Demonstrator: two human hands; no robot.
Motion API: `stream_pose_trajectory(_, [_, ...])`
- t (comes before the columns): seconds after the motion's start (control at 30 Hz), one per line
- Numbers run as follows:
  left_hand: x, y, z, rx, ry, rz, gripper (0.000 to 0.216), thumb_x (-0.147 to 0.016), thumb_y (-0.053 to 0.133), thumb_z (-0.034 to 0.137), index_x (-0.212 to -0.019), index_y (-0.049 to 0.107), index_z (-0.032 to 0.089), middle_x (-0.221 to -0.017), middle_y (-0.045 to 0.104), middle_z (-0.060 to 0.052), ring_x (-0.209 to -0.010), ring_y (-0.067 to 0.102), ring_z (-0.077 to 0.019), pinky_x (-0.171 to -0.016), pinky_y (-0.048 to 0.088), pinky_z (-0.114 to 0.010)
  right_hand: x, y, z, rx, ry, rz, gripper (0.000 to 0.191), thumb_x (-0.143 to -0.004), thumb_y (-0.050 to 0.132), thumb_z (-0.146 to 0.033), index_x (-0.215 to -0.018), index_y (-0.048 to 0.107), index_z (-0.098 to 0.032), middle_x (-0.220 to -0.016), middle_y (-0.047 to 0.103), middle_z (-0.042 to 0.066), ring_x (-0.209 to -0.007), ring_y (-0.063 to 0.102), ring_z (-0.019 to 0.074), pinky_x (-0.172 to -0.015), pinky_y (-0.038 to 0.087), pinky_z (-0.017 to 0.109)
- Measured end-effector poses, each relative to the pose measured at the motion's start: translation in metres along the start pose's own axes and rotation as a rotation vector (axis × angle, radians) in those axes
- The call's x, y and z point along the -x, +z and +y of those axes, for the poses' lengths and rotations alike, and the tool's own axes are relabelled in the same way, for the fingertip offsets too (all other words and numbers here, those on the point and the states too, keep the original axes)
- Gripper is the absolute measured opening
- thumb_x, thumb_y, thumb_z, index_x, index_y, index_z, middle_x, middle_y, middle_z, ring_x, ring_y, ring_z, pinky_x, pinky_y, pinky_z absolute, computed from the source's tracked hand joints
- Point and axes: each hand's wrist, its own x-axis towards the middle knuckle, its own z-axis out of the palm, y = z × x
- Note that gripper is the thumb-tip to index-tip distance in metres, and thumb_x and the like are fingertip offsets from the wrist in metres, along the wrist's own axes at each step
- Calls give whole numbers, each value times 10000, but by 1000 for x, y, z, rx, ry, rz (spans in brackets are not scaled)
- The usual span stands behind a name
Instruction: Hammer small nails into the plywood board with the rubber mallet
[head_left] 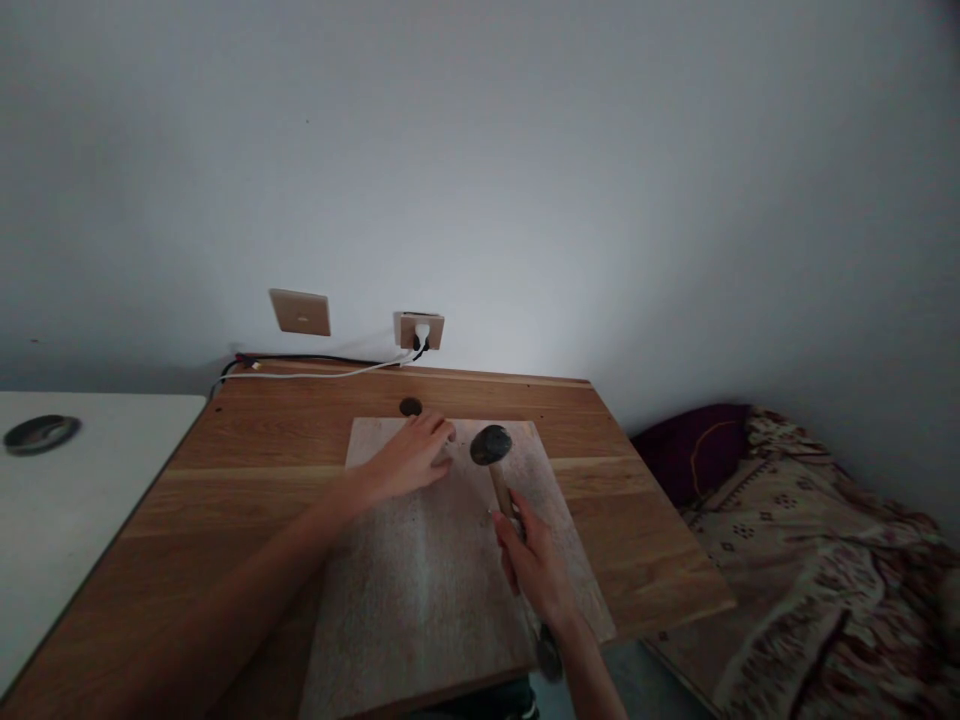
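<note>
My right hand [536, 562] is closed round the wooden handle of a mallet [491, 446], whose dark round head hovers over the far part of a pale board [420, 590]. My left hand [412, 456] rests near the board's far edge, just left of the mallet head. Its fingers are bunched together as if pinching something too small to make out. The board lies on a wooden desk [262, 460].
A small dark round object [410, 406] sits on the desk beyond the board. Cables [315, 368] run along the back edge to a wall socket [420, 330]. A white table [67, 500] with a dark dish [41, 433] adjoins on the left. A patterned bed [810, 560] lies to the right.
</note>
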Motion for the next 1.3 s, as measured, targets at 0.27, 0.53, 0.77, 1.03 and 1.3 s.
stream_pose_trajectory(0.27, [15, 51, 62, -177, 494, -98, 139, -969, 558, 154, -1044, 668, 193, -994, 702, -78, -1023, 633, -237, -889, 477, -373, 20, -29, 27, 182, 49, 169, 500, -925, 454, -566, -1181, 602, -162, -459, 491, -70, -365, 491, 165, -384, 374, 256])
stream_pose_trajectory(0.53, [16, 48, 58, -287, 517, -104, 195, -972, 524, 80, -941, 678, 194, -968, 692, -75, -973, 649, -230, -796, 519, -345, 19, -28, 31, 187, 65, 172, 548, -930, 450, -573, -1251, 594, -153, -479, 518, -46, -395, 523, 205, -410, 395, 300])
stream_pose_trajectory(0.77, [15, 32, 34, -191, 340, -98, 214, -942, 534, 26, -931, 682, 180, -938, 698, -63, -921, 667, -217, -856, 496, -346, 21, -26, 28, 138, 78, 170, 514, -931, 462, -566, -1225, 586, -163, -446, 509, -52, -386, 529, 207, -411, 399, 292])
stream_pose_trajectory(1.03, [5, -17, -2, -192, 127, -167, 215, -940, 536, 81, -1051, 694, 177, -1009, 708, -88, -967, 671, -233, -851, 501, -333, 21, -24, 34, 95, 67, 176, 496, -931, 471, -587, -1169, 594, -168, -457, 488, -63, -357, 491, 181, -373, 377, 276])
stream_pose_trajectory(1.3, [11, -37, -37, -115, -66, -250, 188, -932, 536, 109, -913, 713, 170, -1003, 712, -79, -939, 671, -209, -833, 474, -299, 19, -23, 38, 89, 87, 196, 545, -924, 485, -575, -1233, 593, -140, -482, 495, -65, -376, 497, 168, -364, 370, 255])
